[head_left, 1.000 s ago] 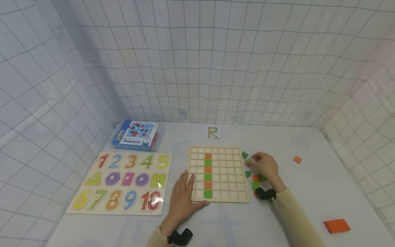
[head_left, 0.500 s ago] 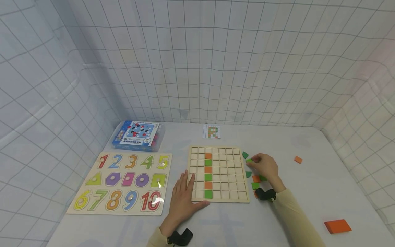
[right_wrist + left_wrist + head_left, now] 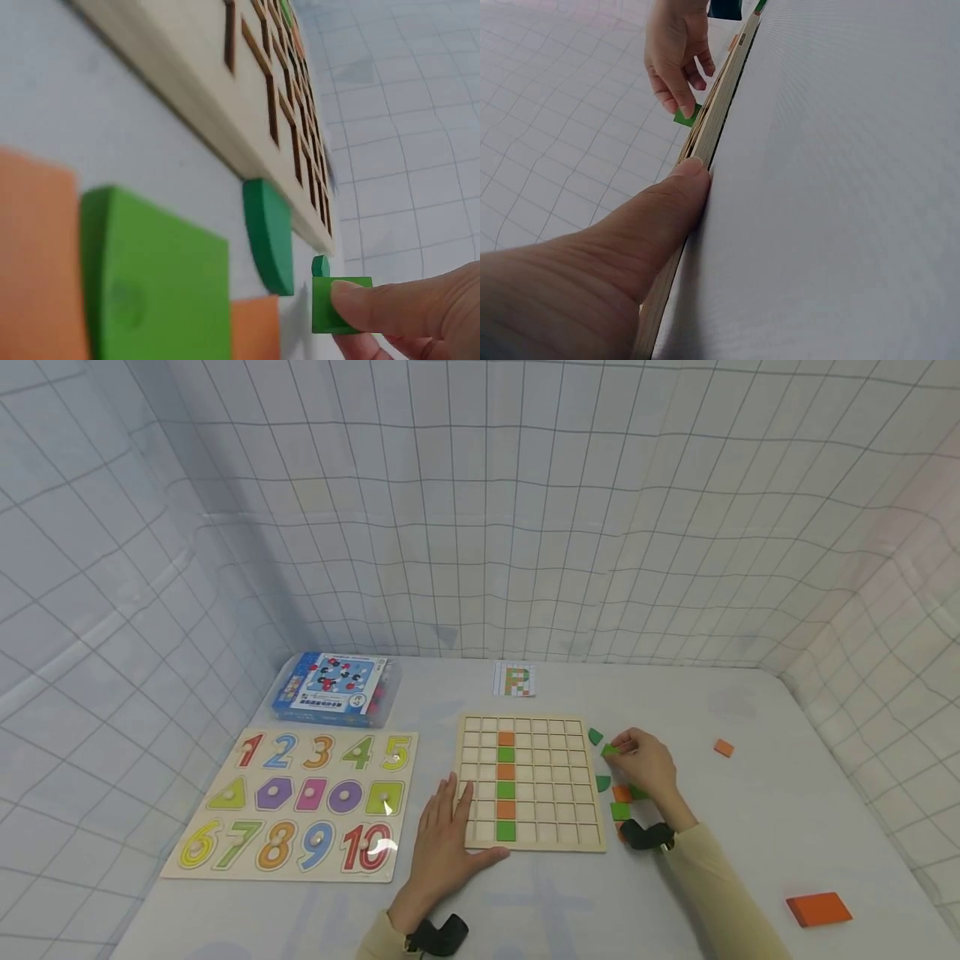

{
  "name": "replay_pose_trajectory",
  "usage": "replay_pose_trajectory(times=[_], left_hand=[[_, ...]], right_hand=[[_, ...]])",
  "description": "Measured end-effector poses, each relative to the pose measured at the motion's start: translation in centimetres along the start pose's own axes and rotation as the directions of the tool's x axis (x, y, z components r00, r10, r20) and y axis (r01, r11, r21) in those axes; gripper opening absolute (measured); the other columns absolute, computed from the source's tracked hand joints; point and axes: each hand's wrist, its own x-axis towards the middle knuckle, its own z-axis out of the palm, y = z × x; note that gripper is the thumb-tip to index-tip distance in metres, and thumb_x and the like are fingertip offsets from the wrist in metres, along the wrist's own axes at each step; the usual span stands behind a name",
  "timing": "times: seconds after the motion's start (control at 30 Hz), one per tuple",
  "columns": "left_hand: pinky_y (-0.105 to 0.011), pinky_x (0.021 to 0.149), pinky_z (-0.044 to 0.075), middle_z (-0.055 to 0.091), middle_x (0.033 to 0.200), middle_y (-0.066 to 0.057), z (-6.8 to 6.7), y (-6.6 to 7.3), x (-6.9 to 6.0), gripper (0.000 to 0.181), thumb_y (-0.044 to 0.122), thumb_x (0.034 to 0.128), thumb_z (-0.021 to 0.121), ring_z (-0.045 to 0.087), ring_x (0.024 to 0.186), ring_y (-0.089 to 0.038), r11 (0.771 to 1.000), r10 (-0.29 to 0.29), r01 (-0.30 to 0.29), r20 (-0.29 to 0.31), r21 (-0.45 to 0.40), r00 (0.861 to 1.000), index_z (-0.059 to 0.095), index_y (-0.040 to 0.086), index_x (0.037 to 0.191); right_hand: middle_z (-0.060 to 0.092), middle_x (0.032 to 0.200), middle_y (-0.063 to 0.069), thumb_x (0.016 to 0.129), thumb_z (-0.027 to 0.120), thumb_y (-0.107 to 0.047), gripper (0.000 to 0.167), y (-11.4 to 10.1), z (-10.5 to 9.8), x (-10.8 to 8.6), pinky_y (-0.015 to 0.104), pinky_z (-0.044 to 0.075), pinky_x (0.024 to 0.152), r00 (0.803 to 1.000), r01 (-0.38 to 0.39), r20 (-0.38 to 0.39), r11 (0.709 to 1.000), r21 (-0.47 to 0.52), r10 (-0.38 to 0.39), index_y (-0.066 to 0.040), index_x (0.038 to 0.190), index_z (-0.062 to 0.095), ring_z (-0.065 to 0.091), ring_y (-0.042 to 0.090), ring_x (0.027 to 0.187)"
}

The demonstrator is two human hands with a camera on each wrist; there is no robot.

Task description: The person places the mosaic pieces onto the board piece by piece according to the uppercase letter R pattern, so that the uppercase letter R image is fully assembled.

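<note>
Currently, the right hand (image 3: 647,768) pinches a green square tile (image 3: 610,750) between thumb and fingers, just beyond the right edge of a wooden grid board (image 3: 555,847); whether the tile touches the worktop (image 3: 600,902) is unclear. The left hand (image 3: 442,852) grasps nothing: its straight fingers rest over the board's left edge, its thumb against the near edge. Six alternating orange and green tiles (image 3: 506,790) fill most of the board's third column from the left. Dark green curved pieces (image 3: 603,783) and loose square tiles (image 3: 620,811) lie along its right edge. A pattern card (image 3: 514,679) sits near the worktop's far edge, a blue box (image 3: 333,689) by the far left corner, a number puzzle (image 3: 315,877) toward the left edge, and an orange block (image 3: 819,909) toward the near right corner.
</note>
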Motion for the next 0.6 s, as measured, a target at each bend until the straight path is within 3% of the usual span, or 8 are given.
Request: replay_pose_trajectory(times=[0.2,0.4,0.6], left_hand=[[-0.053,0.108,0.019,0.021,0.152,-0.022,0.1,-0.1,0.0,0.106,0.062,0.0684,0.073,0.015,0.14,-0.037,1.0,0.016,-0.016,-0.021,0.008,1.0,0.034,0.002,0.146],[-0.053,0.108,0.019,0.021,0.152,-0.022,0.2,-0.1,0.0,0.106,0.062,0.0672,0.074,0.017,0.139,-0.038,1.0,0.019,-0.019,-0.036,0.003,0.999,0.035,0.001,0.145],[-0.053,0.108,0.02,0.021,0.152,-0.021,0.3,-0.1,0.0,0.106,0.064,0.0676,0.073,0.016,0.139,-0.038,1.0,0.018,-0.017,-0.032,0.007,0.999,0.035,0.002,0.146]], right_hand=[[0.065,0.082,0.007,0.081,0.074,-0.021,0.02,-1.2,0.7,0.9,0.029,0.041,0.054,0.993,0.09,-0.078,0.995,0.045,-0.087,-0.005,0.087,0.066,0.057,0.022,0.069],[0.065,0.078,0.004,0.08,0.077,-0.02,0.02,-3.6,2.1,2.0,0.031,0.043,0.057,0.976,0.216,-0.025,0.965,0.148,-0.214,-0.004,0.086,0.067,0.057,0.021,0.067],[0.066,0.078,0.001,0.08,0.078,-0.023,0.018,-5.6,4.3,3.0,0.029,0.04,0.051,0.962,0.258,0.048,0.951,0.173,-0.269,-0.007,0.084,0.068,0.053,0.016,0.061]])
